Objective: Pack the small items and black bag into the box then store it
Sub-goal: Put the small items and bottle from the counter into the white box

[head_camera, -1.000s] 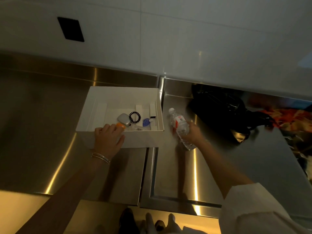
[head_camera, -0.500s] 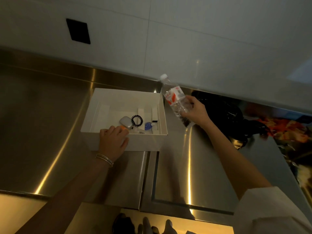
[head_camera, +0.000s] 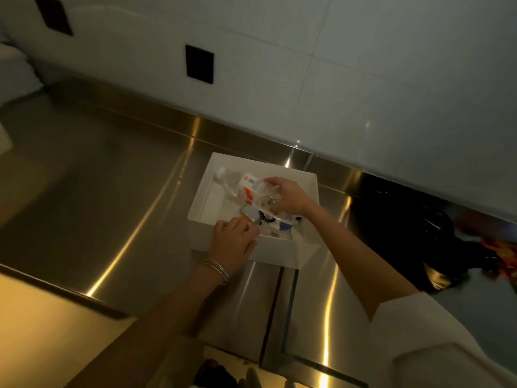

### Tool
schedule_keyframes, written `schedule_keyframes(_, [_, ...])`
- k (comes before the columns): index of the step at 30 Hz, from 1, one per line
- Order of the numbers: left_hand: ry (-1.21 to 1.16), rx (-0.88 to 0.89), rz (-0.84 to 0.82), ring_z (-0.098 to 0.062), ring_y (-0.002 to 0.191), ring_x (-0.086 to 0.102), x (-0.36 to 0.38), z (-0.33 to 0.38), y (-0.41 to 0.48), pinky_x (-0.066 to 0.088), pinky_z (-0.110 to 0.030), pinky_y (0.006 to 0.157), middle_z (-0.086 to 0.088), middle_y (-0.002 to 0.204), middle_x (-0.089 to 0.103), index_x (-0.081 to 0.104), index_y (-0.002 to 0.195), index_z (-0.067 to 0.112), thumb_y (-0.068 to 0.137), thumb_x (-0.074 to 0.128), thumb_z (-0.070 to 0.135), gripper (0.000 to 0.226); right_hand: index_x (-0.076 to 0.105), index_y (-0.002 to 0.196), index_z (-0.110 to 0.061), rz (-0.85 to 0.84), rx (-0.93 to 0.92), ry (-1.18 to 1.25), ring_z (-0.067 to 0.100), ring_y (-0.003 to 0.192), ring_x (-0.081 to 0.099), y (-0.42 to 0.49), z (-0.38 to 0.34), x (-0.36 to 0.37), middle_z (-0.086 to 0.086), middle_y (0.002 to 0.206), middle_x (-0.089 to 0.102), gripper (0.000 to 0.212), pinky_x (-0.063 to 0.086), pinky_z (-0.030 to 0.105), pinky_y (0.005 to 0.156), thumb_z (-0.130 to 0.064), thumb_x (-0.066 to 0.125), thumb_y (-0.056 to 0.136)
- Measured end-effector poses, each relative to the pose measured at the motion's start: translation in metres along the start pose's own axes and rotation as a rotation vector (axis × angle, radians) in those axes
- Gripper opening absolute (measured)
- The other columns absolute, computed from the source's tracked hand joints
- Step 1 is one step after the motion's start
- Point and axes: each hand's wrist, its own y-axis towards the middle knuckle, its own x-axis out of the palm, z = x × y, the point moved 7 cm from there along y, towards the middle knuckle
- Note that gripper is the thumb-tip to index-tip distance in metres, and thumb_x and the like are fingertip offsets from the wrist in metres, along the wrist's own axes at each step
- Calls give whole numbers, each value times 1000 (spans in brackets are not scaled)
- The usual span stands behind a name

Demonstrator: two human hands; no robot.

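The white box (head_camera: 277, 252) sits open on the steel counter (head_camera: 98, 177), and everything else is placed from it. Over its inside, the clear water bottle (head_camera: 240, 186) lies on its side, white cap toward the box's far left corner; the frame is blurred, so whether it already touches the box floor is unclear. The right hand (head_camera: 288, 197) reaches in from the box's right side, fingers curled round the bottle's base end. The left hand (head_camera: 232, 242) holds the box's near wall, fingers bent over the rim and thumb on the outer face. In the box, near that rim, lie a small grey case (head_camera: 247, 214), a black hair tie (head_camera: 264, 218) and a blue item (head_camera: 284, 226). The black bag (head_camera: 397, 219) lies on the counter to the box's right, apart from it.
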Motion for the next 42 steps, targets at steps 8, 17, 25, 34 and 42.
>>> schedule_keyframes(8, [-24,-22,2,-15,81,38,5,2,0,22,-29,67,3,83,59,54,84,26,74,46,32,14,45,129,-19,-59,3,-194,23,116,50,19,21,22,5,128,54,70,44,37,97,-13,79,67])
schedule_keyframes(17, [-43,-14,-12,-16,79,48,7,3,2,24,-28,69,2,85,60,49,89,27,72,60,31,21,55,120,-13,138,11,-309,27,113,52,43,26,14,10,123,57,38,44,35,92,2,56,84])
schedule_keyframes(25, [-55,-8,14,-13,82,41,5,4,2,23,-27,70,2,85,61,50,87,26,75,57,30,15,51,118,-11,253,81,-460,27,108,50,30,42,5,11,118,54,43,50,39,86,-24,67,81])
schedule_keyframes(34, [-53,-12,-24,-14,84,40,3,5,3,23,-28,69,2,86,61,47,89,26,75,52,31,15,52,115,-12,289,117,-362,24,107,48,29,42,7,10,117,53,46,46,36,85,-25,72,76])
schedule_keyframes(42, [37,3,-90,-18,73,56,1,8,8,39,-28,63,2,82,63,59,86,22,71,62,32,19,65,104,-9,-49,29,-249,25,100,59,-2,54,21,10,108,64,24,48,35,86,-12,67,80])
